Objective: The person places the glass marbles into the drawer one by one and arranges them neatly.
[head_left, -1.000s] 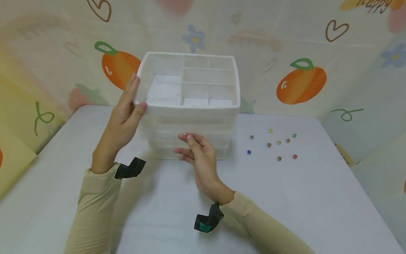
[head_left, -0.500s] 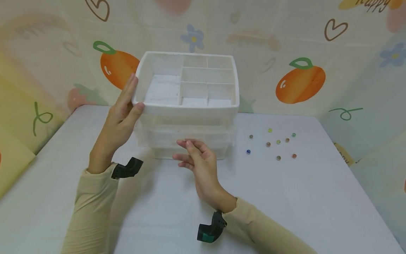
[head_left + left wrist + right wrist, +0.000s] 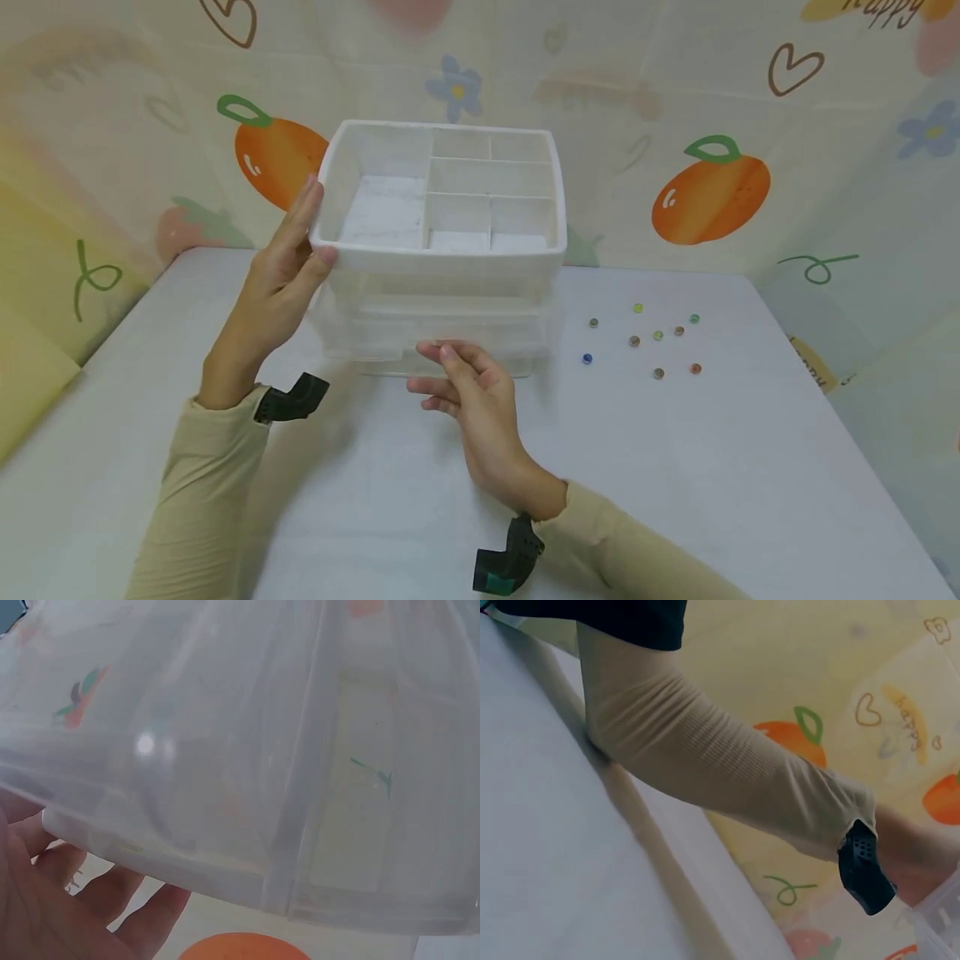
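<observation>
A white plastic drawer organizer stands on the table, with a divided tray on top and translucent drawers below. My left hand holds its upper left corner, thumb at the front rim and fingers along the side. In the left wrist view the fingers lie against the rim of the translucent body. A drawer sticks out at the front. My right hand pinches this drawer's front edge with thumb and index finger, while the other fingers extend below. The exact hold is partly hidden.
Several small coloured glass marbles lie scattered to the right of the organizer. A white cloth covers the table. Behind it hangs a backdrop printed with oranges, hearts and flowers.
The right hand has drawn back toward me and lower, and the drawer has slid out with it. The left hand keeps its hold, its wrist shifted slightly left.
</observation>
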`<state>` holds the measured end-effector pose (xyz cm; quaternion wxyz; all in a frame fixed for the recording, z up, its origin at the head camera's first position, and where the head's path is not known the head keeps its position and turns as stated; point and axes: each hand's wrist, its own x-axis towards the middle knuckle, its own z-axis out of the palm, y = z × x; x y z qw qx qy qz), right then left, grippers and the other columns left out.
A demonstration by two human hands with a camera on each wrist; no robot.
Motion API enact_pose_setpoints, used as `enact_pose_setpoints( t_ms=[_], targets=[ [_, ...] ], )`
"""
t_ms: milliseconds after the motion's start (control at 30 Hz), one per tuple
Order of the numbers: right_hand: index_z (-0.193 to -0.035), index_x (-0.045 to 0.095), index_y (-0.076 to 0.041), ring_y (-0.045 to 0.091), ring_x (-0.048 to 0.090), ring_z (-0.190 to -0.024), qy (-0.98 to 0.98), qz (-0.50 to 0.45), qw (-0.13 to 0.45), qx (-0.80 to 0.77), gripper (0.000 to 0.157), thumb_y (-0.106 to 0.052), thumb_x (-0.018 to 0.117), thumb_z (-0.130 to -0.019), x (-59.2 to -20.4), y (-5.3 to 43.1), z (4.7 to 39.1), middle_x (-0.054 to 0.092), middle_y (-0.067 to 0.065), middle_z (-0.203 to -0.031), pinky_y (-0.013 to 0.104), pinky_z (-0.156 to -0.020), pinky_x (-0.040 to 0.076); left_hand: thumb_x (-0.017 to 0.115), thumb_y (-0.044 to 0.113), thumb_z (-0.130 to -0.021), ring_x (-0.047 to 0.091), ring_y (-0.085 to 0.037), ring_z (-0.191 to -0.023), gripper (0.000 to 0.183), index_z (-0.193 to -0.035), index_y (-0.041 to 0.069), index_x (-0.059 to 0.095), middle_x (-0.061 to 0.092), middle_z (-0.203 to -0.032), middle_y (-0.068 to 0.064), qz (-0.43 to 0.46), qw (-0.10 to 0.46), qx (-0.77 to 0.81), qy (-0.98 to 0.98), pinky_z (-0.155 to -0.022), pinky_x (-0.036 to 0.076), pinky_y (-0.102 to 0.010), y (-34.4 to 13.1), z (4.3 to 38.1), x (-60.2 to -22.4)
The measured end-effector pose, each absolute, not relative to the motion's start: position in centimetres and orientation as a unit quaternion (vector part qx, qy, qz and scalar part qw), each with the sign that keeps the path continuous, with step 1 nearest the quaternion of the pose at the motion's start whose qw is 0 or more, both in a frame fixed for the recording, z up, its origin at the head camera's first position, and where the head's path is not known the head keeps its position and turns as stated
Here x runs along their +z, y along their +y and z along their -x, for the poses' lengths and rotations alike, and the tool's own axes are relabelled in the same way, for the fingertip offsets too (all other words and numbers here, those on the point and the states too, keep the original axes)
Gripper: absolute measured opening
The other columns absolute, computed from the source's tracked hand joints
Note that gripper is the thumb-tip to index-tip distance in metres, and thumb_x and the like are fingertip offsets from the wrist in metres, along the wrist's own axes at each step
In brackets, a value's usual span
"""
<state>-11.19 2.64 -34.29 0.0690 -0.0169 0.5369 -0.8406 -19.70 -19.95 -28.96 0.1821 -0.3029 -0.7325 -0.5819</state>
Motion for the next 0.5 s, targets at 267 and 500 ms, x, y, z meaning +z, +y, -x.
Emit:
enact_pose_setpoints(
  t_ms=[267,500],
  targets=[
    [-0.116,0.061,-0.007,0.009,0.074,-0.077,0.530,0.008,0.075,-0.844,0.019,-0.018,0.056,-0.102,-34.3,2.7,10.5,0.072,0.002,-0.117,0.025,-0.070,0.057,0.051,0.003,-0.101,0.026,-0.029,-0.152,0.060,-0.156,0.011,0.028,0.014,-0.168,-0.009,0.318,0.183,-0.585,-0.723,-0.113,0.033,-0.014,-20.1,19.8,-29.3],
    [-0.117,0.060,-0.008,0.009,0.074,-0.076,0.526,0.013,0.088,-0.846,0.020,-0.021,0.056,-0.102,-34.3,2.8,9.8,0.071,0.002,-0.120,0.025,-0.071,0.057,0.049,0.000,-0.101,0.027,-0.028,-0.151,0.060,-0.156,0.012,0.027,0.015,-0.168,-0.008,0.320,0.190,-0.576,-0.728,-0.113,0.033,-0.014,-20.1,19.9,-29.3]
  ],
)
